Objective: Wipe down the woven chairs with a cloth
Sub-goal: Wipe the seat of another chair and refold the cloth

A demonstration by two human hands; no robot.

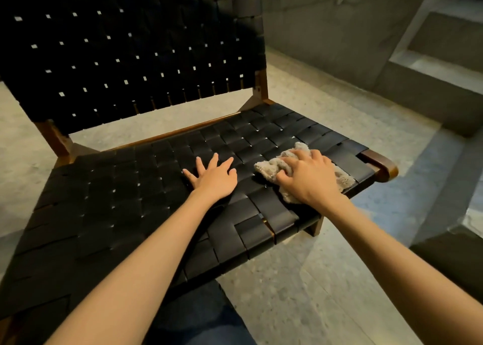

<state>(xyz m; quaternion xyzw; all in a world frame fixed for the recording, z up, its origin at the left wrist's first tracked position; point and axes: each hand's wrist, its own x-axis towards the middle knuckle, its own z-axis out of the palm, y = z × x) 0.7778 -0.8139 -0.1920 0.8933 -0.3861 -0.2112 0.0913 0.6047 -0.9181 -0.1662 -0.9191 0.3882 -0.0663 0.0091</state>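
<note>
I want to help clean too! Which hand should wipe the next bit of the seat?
Right. The right hand grips the cloth on the woven seat; the left hand lies flat there and holds nothing.

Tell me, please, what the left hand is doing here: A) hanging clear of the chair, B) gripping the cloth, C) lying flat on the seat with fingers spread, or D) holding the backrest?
C: the left hand lies flat on the seat with its fingers spread, while the right hand is the one gripping the cloth.
</note>
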